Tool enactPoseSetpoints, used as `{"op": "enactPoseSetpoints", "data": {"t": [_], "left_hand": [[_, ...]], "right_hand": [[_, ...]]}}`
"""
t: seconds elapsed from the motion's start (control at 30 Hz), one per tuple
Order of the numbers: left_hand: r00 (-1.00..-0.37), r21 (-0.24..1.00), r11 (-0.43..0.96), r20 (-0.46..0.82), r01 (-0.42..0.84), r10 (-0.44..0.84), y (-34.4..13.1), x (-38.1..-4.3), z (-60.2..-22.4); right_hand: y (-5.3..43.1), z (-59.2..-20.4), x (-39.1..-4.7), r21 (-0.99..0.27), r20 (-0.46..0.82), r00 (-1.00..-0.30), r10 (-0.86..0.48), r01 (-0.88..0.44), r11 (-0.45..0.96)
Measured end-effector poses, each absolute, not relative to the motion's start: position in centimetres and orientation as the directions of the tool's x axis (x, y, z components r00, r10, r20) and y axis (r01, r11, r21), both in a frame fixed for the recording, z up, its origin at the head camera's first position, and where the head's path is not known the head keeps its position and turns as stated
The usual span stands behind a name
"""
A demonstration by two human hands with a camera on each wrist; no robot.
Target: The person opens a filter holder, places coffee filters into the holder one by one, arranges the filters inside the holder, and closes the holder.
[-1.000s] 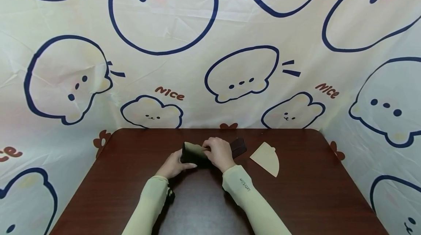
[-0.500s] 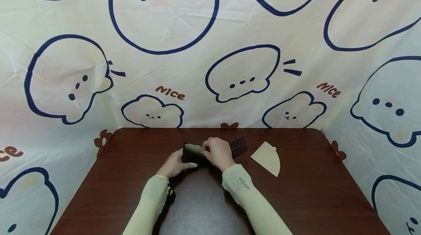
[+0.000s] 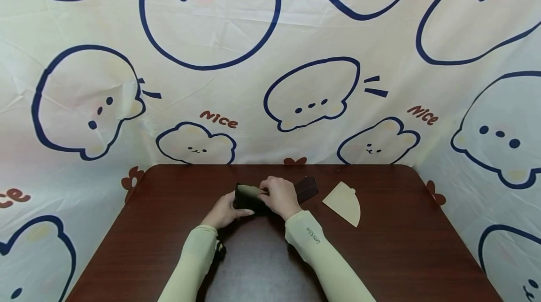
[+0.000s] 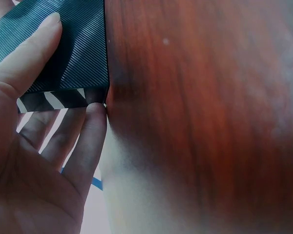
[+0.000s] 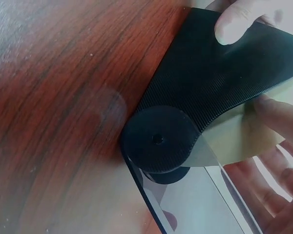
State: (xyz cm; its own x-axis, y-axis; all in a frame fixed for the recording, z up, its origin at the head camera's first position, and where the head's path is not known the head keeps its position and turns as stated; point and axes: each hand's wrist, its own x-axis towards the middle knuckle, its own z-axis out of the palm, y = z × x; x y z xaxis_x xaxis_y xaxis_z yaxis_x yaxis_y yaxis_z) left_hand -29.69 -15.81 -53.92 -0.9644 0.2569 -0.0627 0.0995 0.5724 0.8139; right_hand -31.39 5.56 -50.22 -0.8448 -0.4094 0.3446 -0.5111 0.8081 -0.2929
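Observation:
A black ribbed filter holder (image 3: 243, 201) lies on its side over the table, its round hinge disc (image 5: 158, 139) showing in the right wrist view. My left hand (image 3: 221, 212) grips its end, thumb (image 4: 36, 51) flat on the ribbed face and fingertips along the striped edge. My right hand (image 3: 283, 196) pinches cream paper coffee filters (image 5: 239, 136) at the holder's mouth, thumb on their edge and fingers behind. The see-through lid (image 5: 210, 207) is swung out from the hinge; in the head view it looks dark, beyond my right hand.
One fan-shaped paper filter (image 3: 344, 204) lies flat on the dark wooden table (image 3: 401, 245), right of the holder. A patterned cloth (image 3: 313, 142) hangs behind the table's back edge and along both sides.

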Motion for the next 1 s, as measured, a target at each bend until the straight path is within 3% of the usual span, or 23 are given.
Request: {"op": "enactPoseSetpoints", "data": {"t": [0.43,0.77,1.0], "left_hand": [[-0.962,0.814,0.573,-0.070,0.099,0.264,-15.9,-29.8,-53.9],[-0.965,0.805,0.585,-0.065,0.100,0.253,-15.9,-29.9,-54.1],[-0.961,0.810,0.579,-0.079,0.092,0.263,-16.0,-29.9,-54.1]], "right_hand": [[5.8,-49.1,-30.6,-0.332,0.356,-0.852,-0.384,-0.499,0.801],[6.8,-47.3,-29.7,-0.355,0.447,-0.813,-0.373,-0.544,0.760],[8.0,-44.9,-29.3,-0.440,0.462,-0.825,-0.324,-0.531,0.724]]}}
